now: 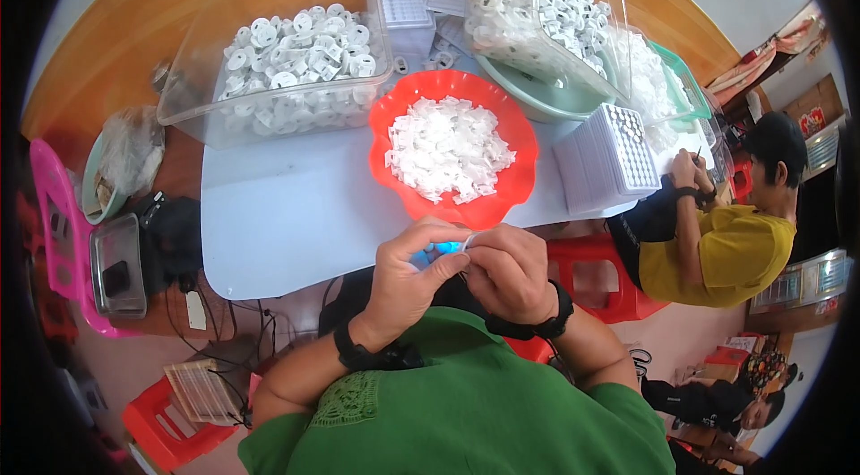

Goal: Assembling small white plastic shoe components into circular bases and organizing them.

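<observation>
Two at close quarters: left hand (408,264) and right hand (506,273)

Left thumb and forefinger pinched a small blue-and-white piece (442,248), mostly hidden by the fingers. Right fingers bunched at its right side; could not tell whether they gripped it. Piece sat just off the near rim of a red scalloped bowl (520,134), itself heaped with small white pieces (448,148). Beneath, a pale blue table (287,233). Beyond the bowl, to the left: clear bin (191,99) of round white parts (300,45). To the right: stacked white trays (587,172), then a co-worker in a yellow shirt (735,251), hands together.
</observation>
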The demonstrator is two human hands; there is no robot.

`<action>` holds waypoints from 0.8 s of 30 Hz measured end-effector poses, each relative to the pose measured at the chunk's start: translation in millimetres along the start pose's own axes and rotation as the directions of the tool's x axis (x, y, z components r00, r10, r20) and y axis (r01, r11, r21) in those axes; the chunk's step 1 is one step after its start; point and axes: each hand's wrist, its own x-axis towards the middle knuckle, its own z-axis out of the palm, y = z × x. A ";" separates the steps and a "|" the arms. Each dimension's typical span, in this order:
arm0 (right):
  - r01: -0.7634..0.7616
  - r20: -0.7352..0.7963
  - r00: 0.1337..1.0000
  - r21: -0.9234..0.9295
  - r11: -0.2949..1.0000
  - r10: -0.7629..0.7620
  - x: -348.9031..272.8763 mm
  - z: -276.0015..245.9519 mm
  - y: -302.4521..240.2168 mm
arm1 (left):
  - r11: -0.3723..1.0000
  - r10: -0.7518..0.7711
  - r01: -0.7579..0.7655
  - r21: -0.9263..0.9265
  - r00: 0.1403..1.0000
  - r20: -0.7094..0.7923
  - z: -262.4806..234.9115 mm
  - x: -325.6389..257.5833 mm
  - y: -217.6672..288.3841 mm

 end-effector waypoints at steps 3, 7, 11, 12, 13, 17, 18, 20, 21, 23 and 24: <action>-0.039 0.032 0.999 0.047 0.998 0.038 2.0 2.2 -0.8 | 0.997 -0.021 0.019 -0.074 1.000 -0.018 -2.7 -2.7 -5.0; -0.213 0.235 0.960 0.264 0.941 0.151 12.9 -5.2 8.0 | 0.993 -0.092 0.088 -0.073 0.994 -0.059 -10.3 -2.0 -3.8; -0.475 0.270 0.865 0.169 0.863 0.423 27.6 -17.4 46.3 | 0.969 -0.174 0.145 -0.197 0.975 -0.138 -29.8 7.4 8.7; -0.459 0.287 0.855 0.030 0.888 0.432 26.4 -17.8 61.6 | 0.947 -0.181 0.135 -0.291 0.974 -0.137 -37.7 8.9 9.7; -0.432 0.303 0.843 -0.109 0.895 0.444 24.5 -16.2 75.2 | 0.916 -0.190 0.126 -0.381 0.972 -0.136 -45.8 10.3 10.6; -0.318 0.488 0.777 -0.241 0.917 0.398 28.6 -3.9 100.4 | 0.917 -0.206 0.130 -0.377 0.964 -0.168 -62.0 7.9 15.4; -0.257 0.568 0.726 -0.299 0.919 0.388 31.0 -0.6 102.9 | 0.910 -0.203 0.132 -0.393 0.968 -0.146 -66.2 7.3 13.1; -0.187 0.644 0.666 -0.344 0.920 0.376 35.8 7.0 107.1 | 0.905 -0.209 0.135 -0.404 0.967 -0.145 -68.0 7.0 13.5; -0.167 0.690 0.614 -0.361 0.917 0.384 37.7 10.2 108.8 | 0.899 -0.216 0.141 -0.414 0.967 -0.139 -68.8 7.2 13.5; -0.145 0.733 0.557 -0.376 0.915 0.390 37.9 16.7 110.6 | 0.902 -0.211 0.142 -0.407 0.969 -0.128 -69.7 7.4 13.1; -0.122 0.722 0.570 -0.399 0.909 0.393 35.4 20.8 111.6 | 0.906 -0.205 0.145 -0.398 0.972 -0.113 -69.9 7.7 12.8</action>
